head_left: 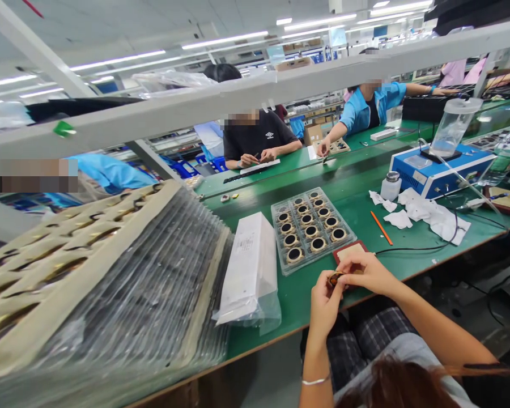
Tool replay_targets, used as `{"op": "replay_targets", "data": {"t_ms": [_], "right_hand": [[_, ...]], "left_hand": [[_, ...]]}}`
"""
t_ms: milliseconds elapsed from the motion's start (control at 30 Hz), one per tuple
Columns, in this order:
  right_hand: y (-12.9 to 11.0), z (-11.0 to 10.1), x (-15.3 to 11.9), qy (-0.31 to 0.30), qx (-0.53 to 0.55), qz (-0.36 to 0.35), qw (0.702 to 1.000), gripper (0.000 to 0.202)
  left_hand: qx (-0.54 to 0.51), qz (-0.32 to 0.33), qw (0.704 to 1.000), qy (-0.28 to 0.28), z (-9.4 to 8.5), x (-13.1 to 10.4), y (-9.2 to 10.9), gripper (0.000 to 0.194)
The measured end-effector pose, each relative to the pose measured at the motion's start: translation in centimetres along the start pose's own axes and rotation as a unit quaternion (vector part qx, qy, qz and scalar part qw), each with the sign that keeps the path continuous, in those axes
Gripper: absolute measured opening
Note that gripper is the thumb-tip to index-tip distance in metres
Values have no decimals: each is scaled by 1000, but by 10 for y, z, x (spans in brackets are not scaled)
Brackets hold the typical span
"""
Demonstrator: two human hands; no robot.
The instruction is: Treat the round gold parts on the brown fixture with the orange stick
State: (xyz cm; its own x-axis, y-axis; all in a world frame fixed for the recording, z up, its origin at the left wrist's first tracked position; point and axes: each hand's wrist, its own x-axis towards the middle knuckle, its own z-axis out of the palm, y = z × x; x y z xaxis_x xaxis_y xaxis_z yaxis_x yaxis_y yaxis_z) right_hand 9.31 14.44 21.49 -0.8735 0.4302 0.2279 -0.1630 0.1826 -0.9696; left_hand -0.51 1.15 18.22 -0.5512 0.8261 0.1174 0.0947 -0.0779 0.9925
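My left hand (325, 297) grips a small round watch case (335, 278), gold-rimmed and dark inside, over the front edge of the green bench. From the other side my right hand (368, 273) closes its fingertips on the same case. Just behind the hands lies a dark red block with a beige pad (349, 252), partly covered by them. A clear plastic tray (287, 266) beyond holds several gold-rimmed round cases with black faces, set in rows.
Tall stacked trays (144, 272) fill the left, beside a bagged white box (250, 260). An orange stick (381, 228), crumpled tissue (433, 215), a small bottle (391, 186) and a blue machine (437, 167) with cables stand right. Co-workers (259, 136) sit opposite, behind a slanting white beam (238, 96).
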Motion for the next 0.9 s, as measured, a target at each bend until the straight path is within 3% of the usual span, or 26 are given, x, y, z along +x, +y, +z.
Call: {"op": "replay_targets", "data": {"t_ms": [67,133,200,333,567,800,900], "right_hand": [[-7,-7,-2,-84,95,65,990,34],[-13,-13,-5,-126,159,118,972,34],[-18,-15,-9,-123,195,154,961,32],[-19,-12,-15,-85,223,182,954,32],[-9,-10,-21,-125,245,175,945,37],[2,4,-29,-29,286,140,947,51],[0,2,-33,33,315,113,942,51]], "left_hand": [[-42,-12,999,-23,-2,-2,1,39],[-102,-27,993,-51,-3,-3,1,50],[-148,-24,986,-77,-4,-4,0,59],[-177,-6,978,-113,-5,-4,-1,52],[-155,27,970,-187,-7,-6,3,43],[-94,64,979,-169,-10,-3,4,28],[-78,93,981,-153,-12,-1,2,31]]}}
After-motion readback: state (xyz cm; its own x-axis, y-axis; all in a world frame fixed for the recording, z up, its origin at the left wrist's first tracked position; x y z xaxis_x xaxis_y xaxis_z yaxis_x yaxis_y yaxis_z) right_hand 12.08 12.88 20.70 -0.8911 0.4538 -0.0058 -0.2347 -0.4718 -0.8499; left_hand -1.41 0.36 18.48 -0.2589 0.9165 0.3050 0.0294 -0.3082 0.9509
